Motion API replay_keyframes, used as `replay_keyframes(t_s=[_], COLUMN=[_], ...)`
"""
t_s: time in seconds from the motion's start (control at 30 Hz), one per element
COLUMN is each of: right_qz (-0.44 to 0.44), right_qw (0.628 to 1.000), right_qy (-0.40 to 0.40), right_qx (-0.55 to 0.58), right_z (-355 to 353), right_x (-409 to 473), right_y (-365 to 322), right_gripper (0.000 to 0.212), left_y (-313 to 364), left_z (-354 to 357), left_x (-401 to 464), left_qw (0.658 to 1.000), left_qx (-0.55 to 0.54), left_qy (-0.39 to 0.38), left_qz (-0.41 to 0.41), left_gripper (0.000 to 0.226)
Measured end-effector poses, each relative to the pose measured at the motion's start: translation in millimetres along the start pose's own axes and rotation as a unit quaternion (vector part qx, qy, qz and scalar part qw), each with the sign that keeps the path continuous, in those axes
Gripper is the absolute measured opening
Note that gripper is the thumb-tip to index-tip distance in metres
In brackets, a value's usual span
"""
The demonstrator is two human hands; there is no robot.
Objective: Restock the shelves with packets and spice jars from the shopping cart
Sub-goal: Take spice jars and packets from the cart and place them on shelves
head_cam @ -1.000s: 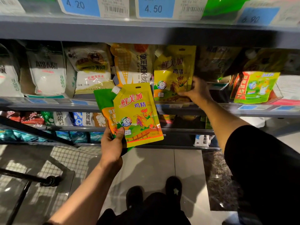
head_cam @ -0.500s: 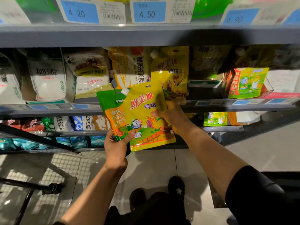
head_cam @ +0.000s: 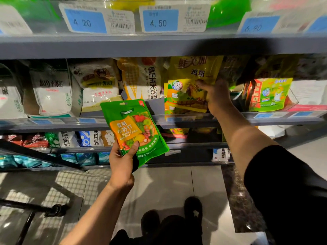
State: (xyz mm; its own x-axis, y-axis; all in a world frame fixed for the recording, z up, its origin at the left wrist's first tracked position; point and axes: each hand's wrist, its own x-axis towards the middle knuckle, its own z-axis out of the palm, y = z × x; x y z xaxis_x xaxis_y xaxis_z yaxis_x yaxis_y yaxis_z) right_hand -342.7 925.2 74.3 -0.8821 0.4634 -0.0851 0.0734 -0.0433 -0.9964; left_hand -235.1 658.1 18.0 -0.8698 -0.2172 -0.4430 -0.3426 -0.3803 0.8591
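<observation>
My left hand [head_cam: 122,165] grips the lower corner of a green baking soda packet [head_cam: 134,129], held upright in front of the middle shelf [head_cam: 265,119]. My right hand [head_cam: 216,96] holds a yellow chicken-essence packet [head_cam: 184,96] by its right edge, at the front of the middle shelf. This packet stands against another yellow packet of the same kind [head_cam: 192,68] further back. The fingers of my right hand are behind the packet and hidden.
White flour and starch bags [head_cam: 51,89] and a corn starch packet [head_cam: 141,78] fill the shelf to the left. A clear bin with green-yellow packets [head_cam: 269,94] stands to the right. Price tags [head_cam: 159,20] line the upper shelf. The cart frame [head_cam: 40,156] crosses the lower left.
My right hand took the yellow packet from my left hand and carried it up and right onto the middle shelf. My left hand now holds only the green packet.
</observation>
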Motion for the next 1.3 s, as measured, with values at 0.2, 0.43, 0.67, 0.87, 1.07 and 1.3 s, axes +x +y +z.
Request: replay_keyframes(t_s=[0.2, 0.43, 0.67, 0.87, 1.07, 1.3], right_qz=[0.006, -0.025, -0.067, -0.081, 0.065, 0.111], right_qw=[0.991, 0.951, 0.907, 0.856, 0.926, 0.913], right_qy=[-0.046, -0.032, 0.061, 0.137, -0.214, -0.366], right_qx=[-0.128, -0.308, -0.41, -0.493, -0.304, -0.143], right_z=[5.2, 7.0, 9.1, 20.1, 70.3, 127.6], right_x=[3.2, -11.1, -16.1, -47.4, -133.3, -185.7], right_y=[27.2, 48.9, 57.7, 37.9, -12.4, -74.0], right_gripper=[0.03, 0.078, 0.072, 0.077, 0.031, 0.028], left_y=[0.6, 0.2, 1.2, 14.7, 46.6, 103.2], left_z=[-0.2, 4.4, 5.8, 1.9, -24.5, -82.1], left_x=[6.3, 8.4, 10.3, -5.5, -29.7, -65.0], left_qw=[1.0, 1.0, 1.0, 1.0, 0.997, 0.995], left_qx=[0.0, -0.001, -0.003, -0.019, -0.054, -0.048], left_qy=[-0.004, -0.009, -0.008, -0.016, -0.056, -0.089], left_qz=[-0.006, -0.008, 0.0, -0.01, -0.019, 0.026], left_gripper=[0.031, 0.032, 0.027, 0.03, 0.037, 0.051])
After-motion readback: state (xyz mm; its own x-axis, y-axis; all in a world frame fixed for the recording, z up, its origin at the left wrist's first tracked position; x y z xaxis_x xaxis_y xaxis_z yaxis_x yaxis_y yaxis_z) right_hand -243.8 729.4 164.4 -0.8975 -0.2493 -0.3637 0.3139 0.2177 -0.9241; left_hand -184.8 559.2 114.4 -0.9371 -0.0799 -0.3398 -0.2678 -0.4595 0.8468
